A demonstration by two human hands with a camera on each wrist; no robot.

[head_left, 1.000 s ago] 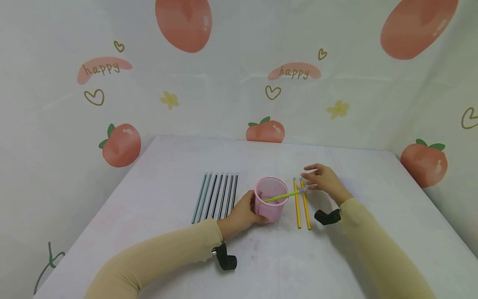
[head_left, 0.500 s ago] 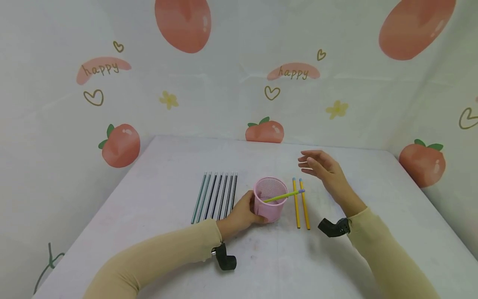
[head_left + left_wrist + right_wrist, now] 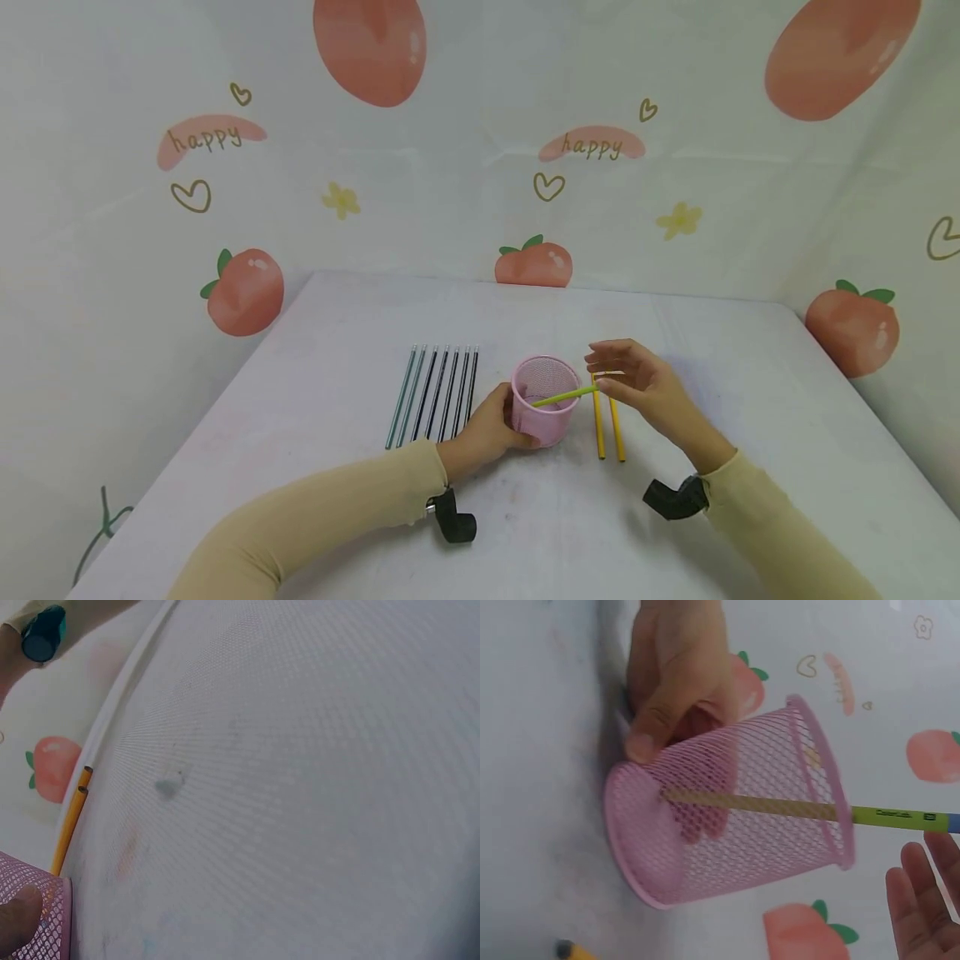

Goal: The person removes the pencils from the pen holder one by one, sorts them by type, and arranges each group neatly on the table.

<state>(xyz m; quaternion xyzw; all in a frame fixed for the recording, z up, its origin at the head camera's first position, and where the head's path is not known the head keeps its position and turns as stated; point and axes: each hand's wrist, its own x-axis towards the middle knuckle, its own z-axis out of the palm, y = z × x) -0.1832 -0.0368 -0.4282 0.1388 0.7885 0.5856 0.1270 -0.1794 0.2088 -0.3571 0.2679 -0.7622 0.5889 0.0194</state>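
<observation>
My left hand [image 3: 480, 432] grips the side of a pink mesh pencil cup [image 3: 546, 427], which stands upright on the table. One yellow-green pencil [image 3: 558, 397] leans inside it, its upper end sticking out over the rim to the right. At that end is my right hand [image 3: 651, 390], fingers extended and thumb tip beside the pencil, covering its end in the head view. In the right wrist view a fingertip [image 3: 935, 841] lies against or very near the pencil; a pinch is not visible. Two orange-yellow pencils [image 3: 599, 429] lie under the right hand, their far ends partly covered.
Left of the cup, several dark and teal pencils [image 3: 435, 392] lie side by side on the white table [image 3: 555, 525]. A black wrist camera [image 3: 453, 518] hangs from the left sleeve, another black camera [image 3: 675, 498] from the right. A printed cloth [image 3: 450, 167] stands behind.
My right hand lifted away from the leaning pencil's end, then came back down and left to it. The left hand and the cup have stayed in place.
</observation>
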